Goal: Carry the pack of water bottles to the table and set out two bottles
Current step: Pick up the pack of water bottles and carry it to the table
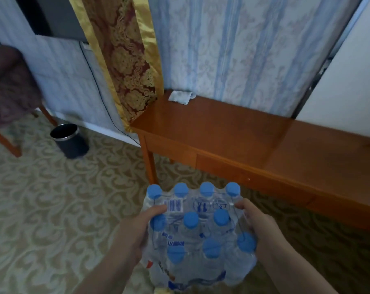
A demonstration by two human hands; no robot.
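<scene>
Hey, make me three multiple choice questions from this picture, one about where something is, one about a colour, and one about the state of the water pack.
1. Where does the white cloth lie?
A. On the far left corner of the wooden table, against the wall
B. On the carpet beside the bin
C. On the chair

2. What colour are the caps on the pack of water bottles?
A. Red
B. Blue
C. White

3. How is the pack right now?
A. Resting on the table
C. Standing on the floor
B. Held in the air between both hands

Answers:
1. A: the cloth sits on the tabletop at its back left corner.
2. B: every visible cap is blue.
3. B: the left hand and right hand grip its two sides above the carpet, short of the table.
</scene>
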